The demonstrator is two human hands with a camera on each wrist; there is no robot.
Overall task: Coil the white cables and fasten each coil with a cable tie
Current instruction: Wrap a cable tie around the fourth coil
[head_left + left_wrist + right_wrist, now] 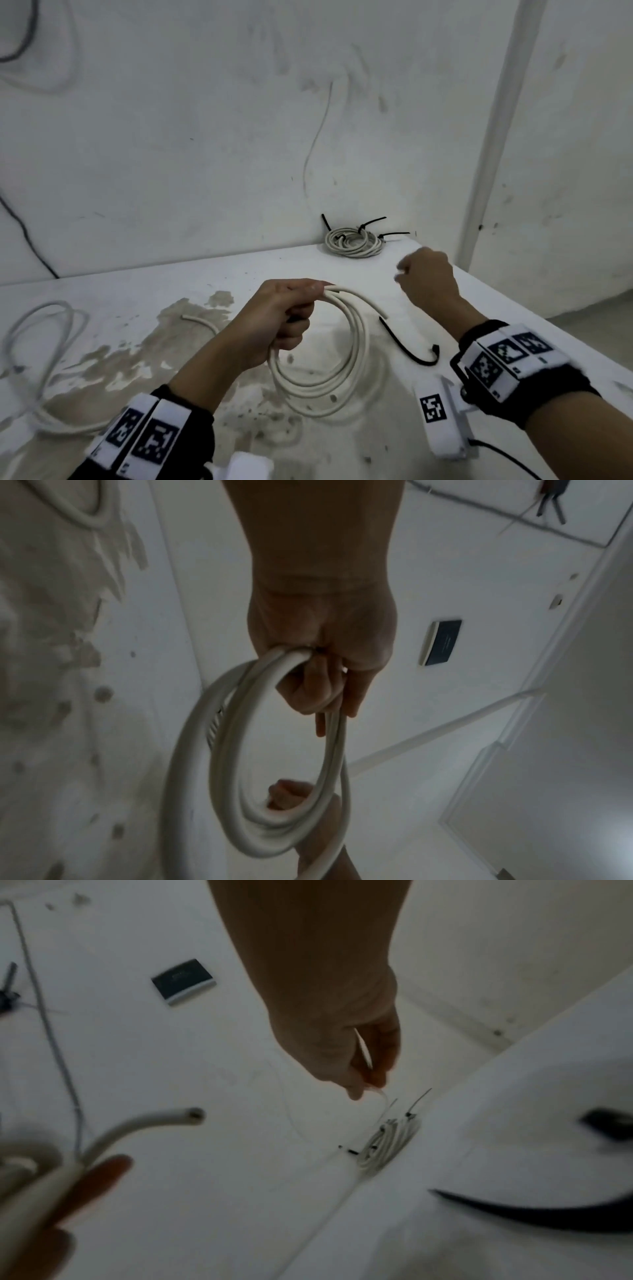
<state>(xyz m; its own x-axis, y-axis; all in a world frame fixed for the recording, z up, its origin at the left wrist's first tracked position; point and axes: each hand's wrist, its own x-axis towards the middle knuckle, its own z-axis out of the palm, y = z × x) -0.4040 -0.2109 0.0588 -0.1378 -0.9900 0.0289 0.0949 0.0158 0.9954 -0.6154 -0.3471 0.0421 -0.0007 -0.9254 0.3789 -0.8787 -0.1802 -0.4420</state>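
Left hand: we grip the white cable coil, held up over the table.
Right hand: we pinch a thin pale strip, raised beside the coil.
Black cable tie: lies loose on the table.
Tied coil: far corner, against the wall.
Loose cable: table's left.

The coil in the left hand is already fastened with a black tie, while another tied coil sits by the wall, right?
Not quite. The coil gripped by the left hand has no tie on it yet; the head view shows a loose black tie lying on the table beside it. The tied coil by the wall is indeed there.
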